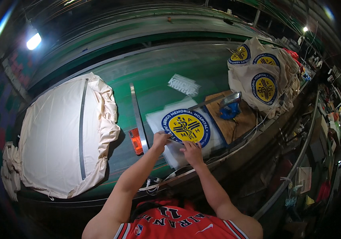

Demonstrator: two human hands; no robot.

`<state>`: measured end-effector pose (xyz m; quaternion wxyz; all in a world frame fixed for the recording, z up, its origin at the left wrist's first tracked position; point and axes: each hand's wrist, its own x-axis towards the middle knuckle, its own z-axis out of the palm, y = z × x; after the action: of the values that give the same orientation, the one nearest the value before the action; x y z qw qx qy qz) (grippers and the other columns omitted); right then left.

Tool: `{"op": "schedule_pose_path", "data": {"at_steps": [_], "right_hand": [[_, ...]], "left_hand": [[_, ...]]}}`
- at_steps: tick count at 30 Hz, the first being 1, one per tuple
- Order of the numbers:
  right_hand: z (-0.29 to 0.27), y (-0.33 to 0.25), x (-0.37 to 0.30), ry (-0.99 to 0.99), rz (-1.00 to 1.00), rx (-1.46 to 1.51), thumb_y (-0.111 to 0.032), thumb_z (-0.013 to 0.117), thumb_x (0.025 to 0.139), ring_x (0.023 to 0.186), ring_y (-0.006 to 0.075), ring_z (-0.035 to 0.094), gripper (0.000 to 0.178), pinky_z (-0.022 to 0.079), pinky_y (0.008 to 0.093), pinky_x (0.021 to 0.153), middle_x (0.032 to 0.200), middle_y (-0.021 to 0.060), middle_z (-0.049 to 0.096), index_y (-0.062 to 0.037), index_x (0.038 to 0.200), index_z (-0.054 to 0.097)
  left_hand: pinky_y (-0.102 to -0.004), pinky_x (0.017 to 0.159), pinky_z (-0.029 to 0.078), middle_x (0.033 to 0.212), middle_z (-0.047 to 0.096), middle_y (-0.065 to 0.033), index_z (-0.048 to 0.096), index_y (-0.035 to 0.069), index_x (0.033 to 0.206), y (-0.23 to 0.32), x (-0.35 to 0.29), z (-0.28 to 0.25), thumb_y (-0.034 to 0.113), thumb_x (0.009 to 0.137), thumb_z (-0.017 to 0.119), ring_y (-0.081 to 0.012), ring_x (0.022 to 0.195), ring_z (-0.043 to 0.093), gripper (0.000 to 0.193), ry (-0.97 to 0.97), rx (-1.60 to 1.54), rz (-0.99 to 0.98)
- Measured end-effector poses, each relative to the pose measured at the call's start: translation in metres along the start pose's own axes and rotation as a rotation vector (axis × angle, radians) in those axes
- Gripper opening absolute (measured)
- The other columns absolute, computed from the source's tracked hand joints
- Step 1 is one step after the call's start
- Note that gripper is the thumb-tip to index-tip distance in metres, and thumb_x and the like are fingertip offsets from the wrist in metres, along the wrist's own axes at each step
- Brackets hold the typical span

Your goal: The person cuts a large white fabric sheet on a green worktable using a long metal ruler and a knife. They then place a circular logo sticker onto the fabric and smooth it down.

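A round blue-and-yellow emblem print lies on a stack of clear plastic sheets on the green table. My left hand is closed in a pinch at the emblem's lower left edge. At its lower edge, my right hand rests its fingertips on the print, thumb apart from the fingers. A thin edge of the print shows between the two hands. What lies under my fingers is hidden.
Cream fabric is stretched over a board at left, a metal strip on it. Nearby are a steel ruler, an orange box and white lettering sheets. An iron-like tool sits on a brown board, before printed cloth bags.
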<state>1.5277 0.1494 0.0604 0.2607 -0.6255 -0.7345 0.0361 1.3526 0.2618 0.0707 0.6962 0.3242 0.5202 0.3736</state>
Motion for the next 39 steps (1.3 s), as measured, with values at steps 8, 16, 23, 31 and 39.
{"op": "schedule_pose_path", "data": {"at_steps": [8, 16, 23, 31, 39], "right_hand": [[-0.005, -0.044, -0.027, 0.247, -0.033, 0.153, -0.017, 0.077, 0.082, 0.112, 0.0378, 0.055, 0.034, 0.043, 0.0473, 0.096, 0.121, 0.0170, 0.058, -0.0012, 0.109, 0.065], [0.029, -0.157, -0.032, -0.266, 0.576, 0.675, -0.034, 0.055, 0.103, 0.094, 0.0243, 0.058, 0.034, 0.045, 0.0333, 0.088, 0.101, 0.0116, 0.063, -0.0018, 0.101, 0.066], [0.070, -0.299, -0.025, -0.152, 0.489, 1.484, -0.028, 0.059, 0.101, 0.100, 0.0161, 0.062, 0.035, 0.051, 0.0334, 0.087, 0.113, 0.0064, 0.064, 0.0009, 0.121, 0.057], [0.097, -0.478, -0.049, -0.463, 0.331, 1.615, -0.013, 0.062, 0.097, 0.075, 0.0191, 0.068, 0.027, 0.058, 0.0332, 0.069, 0.099, 0.0116, 0.067, 0.0007, 0.119, 0.054], [0.106, -0.581, -0.065, -0.511, 0.231, 1.723, -0.010, 0.060, 0.095, 0.068, 0.0195, 0.066, 0.020, 0.056, 0.0337, 0.063, 0.088, 0.0104, 0.066, -0.0015, 0.112, 0.055]], "left_hand": [[-0.0298, 0.074, 0.056, 0.098, 0.071, -0.0102, 0.063, -0.007, 0.112, 0.054, -0.048, -0.049, 0.000, 0.090, 0.066, -0.0150, 0.087, 0.068, 0.023, -0.025, 0.068, 0.347], [-0.0316, 0.078, 0.057, 0.100, 0.071, -0.0102, 0.060, -0.006, 0.114, 0.107, -0.170, -0.176, 0.001, 0.091, 0.064, -0.0156, 0.087, 0.068, 0.025, 0.033, -0.112, 0.556], [-0.0349, 0.085, 0.059, 0.105, 0.070, -0.0132, 0.056, -0.006, 0.123, 0.099, -0.298, -0.316, 0.002, 0.089, 0.067, -0.0190, 0.091, 0.069, 0.036, 0.277, -0.284, 0.620], [-0.0343, 0.088, 0.057, 0.106, 0.067, -0.0096, 0.055, -0.002, 0.120, 0.059, -0.431, -0.468, -0.002, 0.088, 0.065, -0.0180, 0.095, 0.068, 0.033, 0.488, -0.480, 0.671], [-0.0341, 0.077, 0.060, 0.099, 0.069, -0.0077, 0.060, 0.002, 0.112, 0.038, -0.520, -0.547, 0.007, 0.089, 0.067, -0.0174, 0.085, 0.070, 0.024, 0.589, -0.533, 0.661]]}}
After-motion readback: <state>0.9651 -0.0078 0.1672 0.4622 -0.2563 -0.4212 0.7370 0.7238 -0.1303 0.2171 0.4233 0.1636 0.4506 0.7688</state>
